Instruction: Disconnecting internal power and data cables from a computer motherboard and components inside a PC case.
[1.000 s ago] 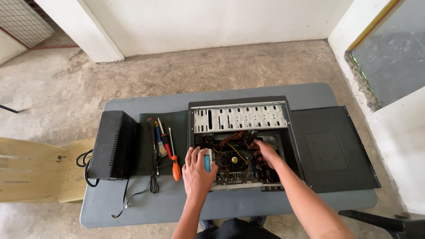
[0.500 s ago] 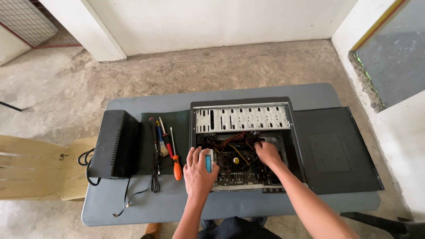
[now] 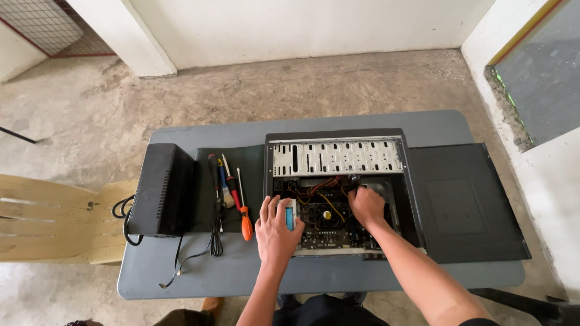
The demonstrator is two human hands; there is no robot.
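The open computer case (image 3: 338, 193) lies flat on the grey table (image 3: 199, 278), its long axis running away from the person with the drive bays at the far end. The left hand (image 3: 277, 229), fingers spread, rests on the case's left edge beside a small blue part (image 3: 290, 215), while the right hand (image 3: 365, 205) curls inside over the wiring, though what it grips is unclear. A removed side panel (image 3: 465, 205) lies right of the case; to the left are 1 orange-handled screwdriver (image 3: 244, 211), other tools and a black power unit (image 3: 163, 190).

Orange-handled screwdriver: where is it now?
Head view: the orange-handled screwdriver lies on the grey table, just left of the open computer case, beside the left hand.
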